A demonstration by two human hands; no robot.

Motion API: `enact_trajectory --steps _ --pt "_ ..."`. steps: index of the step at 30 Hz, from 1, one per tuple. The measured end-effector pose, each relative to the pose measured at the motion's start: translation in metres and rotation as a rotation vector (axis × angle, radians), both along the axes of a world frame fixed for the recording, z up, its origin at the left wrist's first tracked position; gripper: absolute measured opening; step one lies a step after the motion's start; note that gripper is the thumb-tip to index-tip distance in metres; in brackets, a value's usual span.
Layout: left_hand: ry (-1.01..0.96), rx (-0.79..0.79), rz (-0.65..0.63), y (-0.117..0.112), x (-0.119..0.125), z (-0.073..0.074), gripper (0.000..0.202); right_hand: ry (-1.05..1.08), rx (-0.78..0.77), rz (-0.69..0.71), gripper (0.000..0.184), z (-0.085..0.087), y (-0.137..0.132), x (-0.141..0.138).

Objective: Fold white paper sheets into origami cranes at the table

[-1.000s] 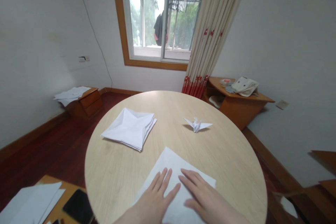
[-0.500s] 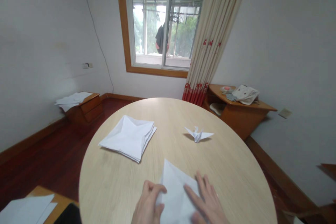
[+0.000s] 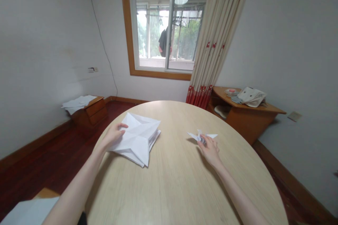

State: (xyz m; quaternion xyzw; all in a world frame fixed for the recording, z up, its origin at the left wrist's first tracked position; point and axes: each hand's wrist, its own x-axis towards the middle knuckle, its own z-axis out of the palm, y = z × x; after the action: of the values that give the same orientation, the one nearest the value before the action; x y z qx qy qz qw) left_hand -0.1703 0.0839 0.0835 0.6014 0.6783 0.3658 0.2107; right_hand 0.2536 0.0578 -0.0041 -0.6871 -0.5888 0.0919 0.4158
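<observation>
My left hand point(image 3: 115, 135) is at the left side of a stack of creased white paper sheets point(image 3: 139, 132), its fingers closed over the left edge of the top sheet. What the underside of that hand touches is hidden. On the right of the table, my right hand point(image 3: 210, 147) pinches a folded white paper crane point(image 3: 194, 136) from the near side. The crane's wings stick out to the left and right of my fingers, while its lower body is partly covered by them.
Both things rest on a round light-wood table point(image 3: 169, 190). Beyond it stand a small wooden drawer cabinet point(image 3: 92, 114) topped with papers and a corner shelf point(image 3: 245, 119) bearing a cloth bag point(image 3: 252, 96). More white paper point(image 3: 31, 211) lies low at the left.
Both hands have left the near edge. The sheet they were handling now appears to lie on the stack under my left hand. My right hand has reached forward and taken hold of the crane.
</observation>
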Motion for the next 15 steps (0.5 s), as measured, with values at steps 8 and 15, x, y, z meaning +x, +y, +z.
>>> enact_trajectory --steps 8,15 --pt "0.024 0.210 -0.035 -0.040 0.038 -0.002 0.019 0.076 0.163 0.188 0.036 0.042 -0.052 -0.039" --pt "-0.419 -0.100 -0.695 -0.188 0.078 -0.052 0.064 0.204 0.228 0.554 0.017 0.044 -0.167 -0.150"
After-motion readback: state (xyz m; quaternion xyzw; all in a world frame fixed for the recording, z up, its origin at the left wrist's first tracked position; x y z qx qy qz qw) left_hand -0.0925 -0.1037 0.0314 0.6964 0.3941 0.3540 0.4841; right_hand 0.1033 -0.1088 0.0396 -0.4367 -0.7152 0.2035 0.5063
